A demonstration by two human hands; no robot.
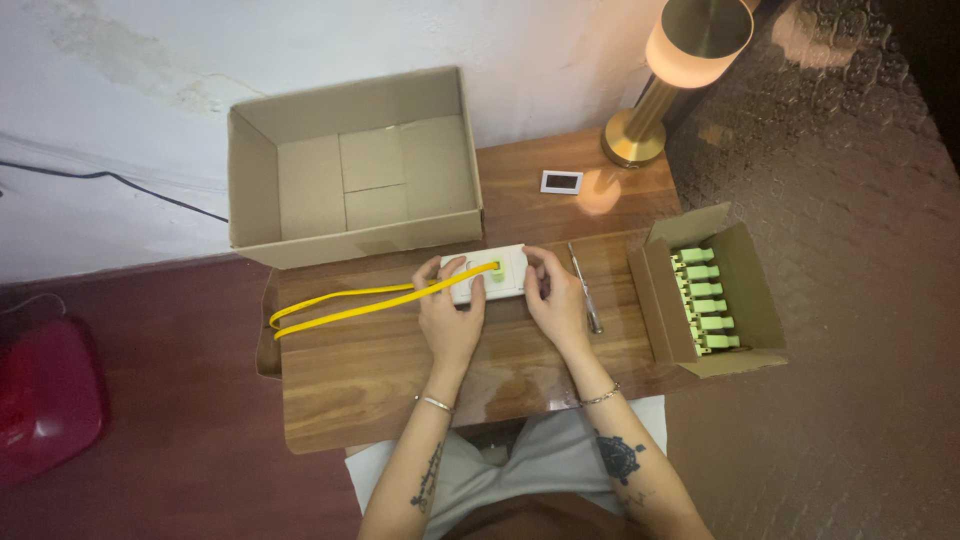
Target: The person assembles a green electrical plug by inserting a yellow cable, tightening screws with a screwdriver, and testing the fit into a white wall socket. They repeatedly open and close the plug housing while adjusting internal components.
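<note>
Wooden and glossy, the surface fills the middle of the head view, set against a white wall.

A white plate, oblong with green insets on its face, lies at the middle of the surface, held between both hands. The left hand closes its grip on the plate's left end, thumb on top and fingers curled round the near edge. The right hand grips the right end, fingertips pressed on the top edge and the palm over the near corner.

A yellow cable meets the plate's face at its left half. From there it passes under the left thumb and runs leftward across the surface, where it doubles back in a flat loop near the left edge.

Just right of the right hand lies a thin screwdriver, pointing away from the person; whether it touches the hand cannot be told.

Further right sits a small box, flaps open, with a row of green parts stacked inside.

Behind the plate, a big box stands open and tipped toward the camera, its near wall just beyond the plate.

At the far right corner stands a brass lamp, lit. A small white tag lies beside its base.

Left of the surface, on the dark red floor, sits a red object.
</note>
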